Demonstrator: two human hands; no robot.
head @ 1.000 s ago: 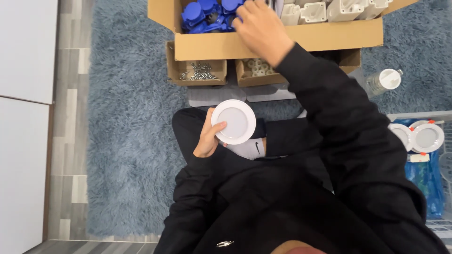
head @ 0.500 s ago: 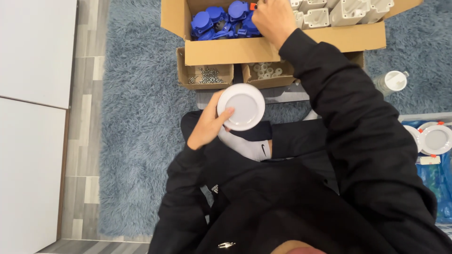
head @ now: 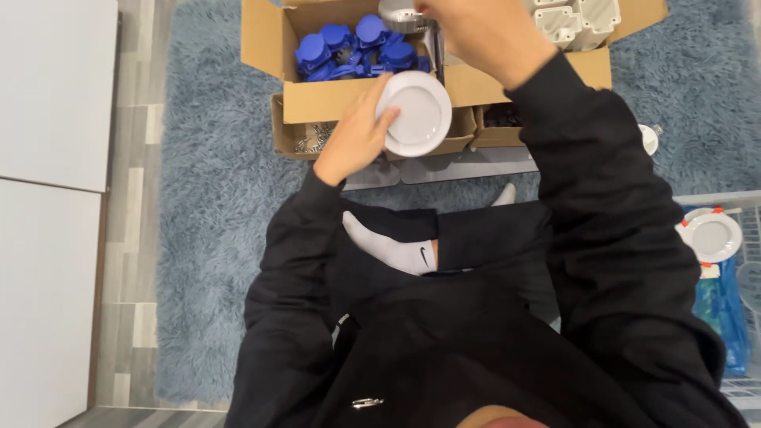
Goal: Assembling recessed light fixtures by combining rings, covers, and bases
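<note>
My left hand (head: 355,136) holds a round white disc-shaped lamp (head: 415,113) by its left edge, raised in front of the big cardboard box (head: 317,99). My right hand (head: 483,32) is up over that box, fingers closed around a grey metal part (head: 399,14) at the top edge of the view. Several blue plastic pieces (head: 349,49) lie in the box's left half. White plastic housings (head: 572,17) fill its right half.
Two small cardboard trays (head: 300,140) of metal hardware sit below the big box on a blue shag rug (head: 210,238). A wire basket (head: 725,261) at right holds a white round lamp (head: 713,236) and blue bags. My crossed legs and white sock (head: 392,246) lie below.
My left hand has lifted the white disc up and forward towards the box. My right hand has come out of the box holding a grey metal part.
</note>
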